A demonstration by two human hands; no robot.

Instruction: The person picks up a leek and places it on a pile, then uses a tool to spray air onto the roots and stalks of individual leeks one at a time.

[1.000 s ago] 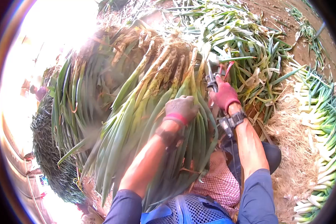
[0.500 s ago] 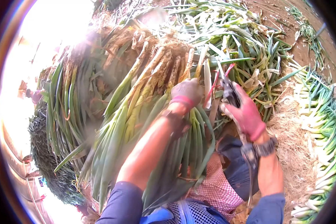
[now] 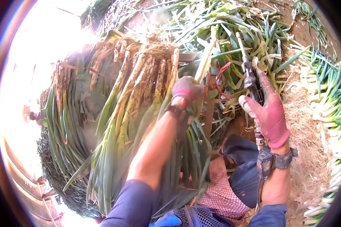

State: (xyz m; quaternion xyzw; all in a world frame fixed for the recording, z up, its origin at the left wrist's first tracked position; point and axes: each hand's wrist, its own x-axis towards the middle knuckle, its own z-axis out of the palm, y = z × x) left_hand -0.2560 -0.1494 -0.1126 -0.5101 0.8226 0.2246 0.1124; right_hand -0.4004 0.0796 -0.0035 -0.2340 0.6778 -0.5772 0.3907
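My left hand (image 3: 187, 87), in a dark glove with a pink cuff, is closed round a long green onion (image 3: 206, 60). Its pale shank points up and away, and its roots are trimmed or out of sight. In my right hand (image 3: 269, 113), in a pink glove, lies an air blow gun (image 3: 250, 77) with a long thin nozzle pointing up; its hose runs down along the wrist. Left of my left hand lies a pile of untrimmed long green onions (image 3: 134, 94), their soil-stained shanks and roots toward the far side and green leaves hanging toward me.
Stripped leaves (image 3: 231, 30) heap up at the back. A row of cleaned long green onions (image 3: 326, 109) lies along the right edge, beside a strip of dry root fibres (image 3: 301, 132). Red string (image 3: 222, 77) hangs between my hands. Bright glare covers the upper left.
The view has shifted slightly. The held onion now shows a clean pale shank beyond my left hand. My right hand and the blow gun have moved right and lower, nozzle still up.
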